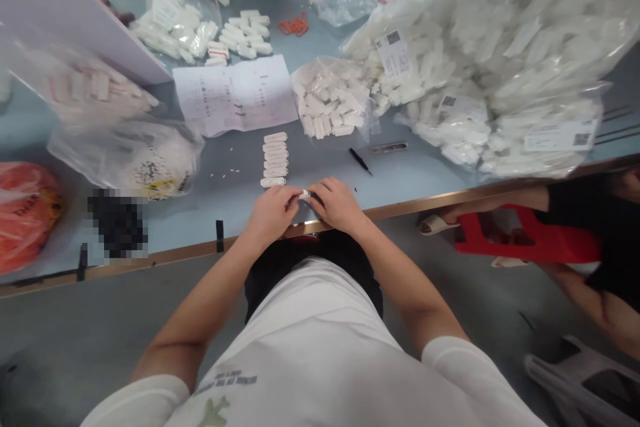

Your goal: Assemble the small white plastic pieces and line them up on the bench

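Close to the table's front edge, my left hand (271, 212) and my right hand (337, 203) pinch a small white plastic piece (305, 194) between their fingertips. My fingers cover most of it, so its exact kind is hidden. Just beyond my left hand lies a column of several flat white plastic pieces (275, 155) with printed markings. Tiny white bits (231, 171) are scattered to the left of that column. To the right rest a slim black pen-like tool (360, 161) and a pair of metal thread snips (389, 147).
A printed sheet (235, 95) lies behind the column. Bags of white parts (327, 97) crowd the right and back. Orange pieces (294, 25) sit at the back. On the left are a bag of small bits (165, 153) and an orange bag (25, 213). A person sits on a red stool (530, 237).
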Demonstrator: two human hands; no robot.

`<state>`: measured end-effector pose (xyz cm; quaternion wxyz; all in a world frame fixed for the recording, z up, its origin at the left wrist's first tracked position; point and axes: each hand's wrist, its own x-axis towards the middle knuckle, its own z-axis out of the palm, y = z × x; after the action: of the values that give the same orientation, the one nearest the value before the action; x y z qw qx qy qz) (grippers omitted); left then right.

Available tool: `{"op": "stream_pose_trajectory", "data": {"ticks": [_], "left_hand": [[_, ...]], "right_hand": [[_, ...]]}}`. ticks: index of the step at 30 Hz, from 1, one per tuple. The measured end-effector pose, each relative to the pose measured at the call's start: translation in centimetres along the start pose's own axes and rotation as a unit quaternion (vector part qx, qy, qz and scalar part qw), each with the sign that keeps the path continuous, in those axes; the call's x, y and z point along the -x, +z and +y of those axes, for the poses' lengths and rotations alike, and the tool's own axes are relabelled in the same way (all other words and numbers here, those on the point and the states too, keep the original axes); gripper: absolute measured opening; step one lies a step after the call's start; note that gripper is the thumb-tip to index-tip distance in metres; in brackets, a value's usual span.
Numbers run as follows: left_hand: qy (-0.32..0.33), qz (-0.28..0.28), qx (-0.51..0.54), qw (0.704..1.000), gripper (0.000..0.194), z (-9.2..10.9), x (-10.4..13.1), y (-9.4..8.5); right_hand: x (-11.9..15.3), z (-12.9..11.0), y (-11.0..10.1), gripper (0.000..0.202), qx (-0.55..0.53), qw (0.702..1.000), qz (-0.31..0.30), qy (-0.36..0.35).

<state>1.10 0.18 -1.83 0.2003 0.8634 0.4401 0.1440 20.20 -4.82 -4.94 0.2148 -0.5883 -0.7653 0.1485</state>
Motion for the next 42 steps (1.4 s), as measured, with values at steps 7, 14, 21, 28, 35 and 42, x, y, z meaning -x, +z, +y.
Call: {"op": "stream_pose_trajectory", "data": {"ticks": [7,14,21,28,35,42], "left_hand": [[0.075,0.038,-0.078,0.993,0.024,-0.5,-0.1,1.0],[0.126,0.1,-0.079,0.984,0.02,-0.5,-0.4,1.2],[0.149,0.062,-0.103,0.982,0.023,-0.1,-0.5,1.0],[0.166,0.059,-0.154,0.972,0.026,0.3,-0.2,1.0],[0.144,0.062,-0.09,0.984,0.027,-0.4,0.4,0.7],[0.178,0.05,-0.145,0.972,0.027,-1.2,1.2,0.9]], "right_hand": [[-0.1,0.1,0.1,0.031,-0.002,1.0,-0.002,-0.004],[-0.1,0.2,0.2,0.032,-0.005,1.0,0.0,-0.011],[-0.1,0.2,0.1,0.029,-0.002,1.0,0.006,-0.015],[-0.1,0.3,0.2,0.027,-0.006,1.0,0.007,-0.012],[-0.1,0.3,0.2,0.03,0.002,1.0,0.001,-0.009],[0.0,0.2,0.2,0.029,-0.004,1.0,0.001,-0.005]]}}
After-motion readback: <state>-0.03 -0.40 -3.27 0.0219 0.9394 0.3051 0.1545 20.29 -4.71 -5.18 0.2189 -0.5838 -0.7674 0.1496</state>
